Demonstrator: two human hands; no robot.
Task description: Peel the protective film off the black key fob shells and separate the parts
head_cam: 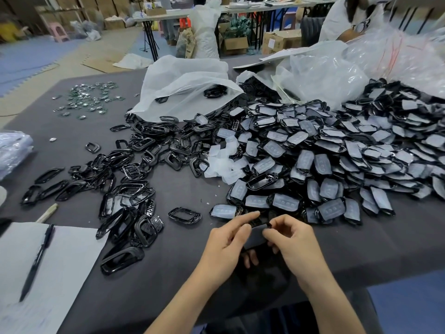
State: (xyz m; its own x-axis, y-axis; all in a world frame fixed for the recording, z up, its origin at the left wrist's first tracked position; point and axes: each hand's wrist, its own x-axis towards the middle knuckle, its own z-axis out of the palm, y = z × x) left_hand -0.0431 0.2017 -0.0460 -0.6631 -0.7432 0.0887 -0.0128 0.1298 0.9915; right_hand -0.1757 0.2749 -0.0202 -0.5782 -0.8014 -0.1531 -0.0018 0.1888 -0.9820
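Partly hidden btwn L hand (225, 242), R hand (292, 244): fob shell (257, 234)

No text, label, brand or number can be read with certainty from my position. The sheet of paper (60, 261) at my left carries faint handwriting near its lower edge, too blurred to resolve. The cardboard box (281, 41) on the floor beyond the table bears a white label, too small to decipher. The brown sack (185, 42) beside the white bag shows dark print, not legible. The white shirt (342, 18) of the person opposite me carries dark lettering, partly hidden and unreadable
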